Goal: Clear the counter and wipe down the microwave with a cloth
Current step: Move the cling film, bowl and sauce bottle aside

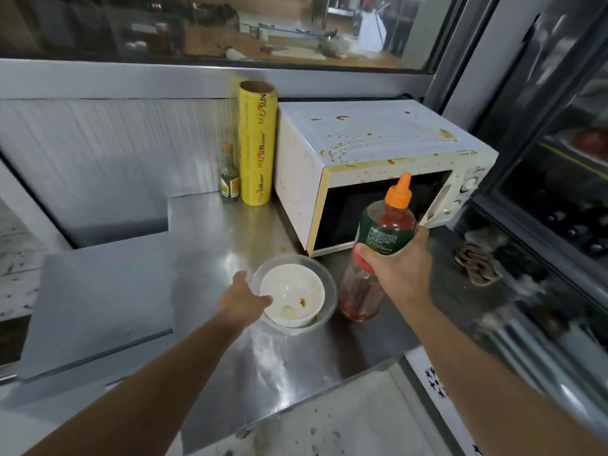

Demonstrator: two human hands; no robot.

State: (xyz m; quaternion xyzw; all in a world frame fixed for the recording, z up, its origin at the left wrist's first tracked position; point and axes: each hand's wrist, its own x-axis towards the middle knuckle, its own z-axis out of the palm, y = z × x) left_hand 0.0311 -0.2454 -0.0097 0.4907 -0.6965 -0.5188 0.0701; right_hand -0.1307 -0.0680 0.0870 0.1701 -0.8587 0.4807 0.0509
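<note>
A sauce-splattered white microwave (368,166) is seen behind a red sauce bottle (378,255) gripped by the right hand (399,268), while nested bowls (292,294) are pinched by the left hand (245,299).

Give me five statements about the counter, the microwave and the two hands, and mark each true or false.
1. The right hand has its grip round the sauce bottle. True.
2. The microwave has a clean top. False: orange-brown sauce streaks and spots lie across it.
3. The left hand holds the rim of the stacked bowls. True.
4. The yellow wrap roll lies flat on the counter. False: it stands upright, left of the microwave.
5. The sauce bottle has a green cap. False: the cap is orange; the label is green.
</note>
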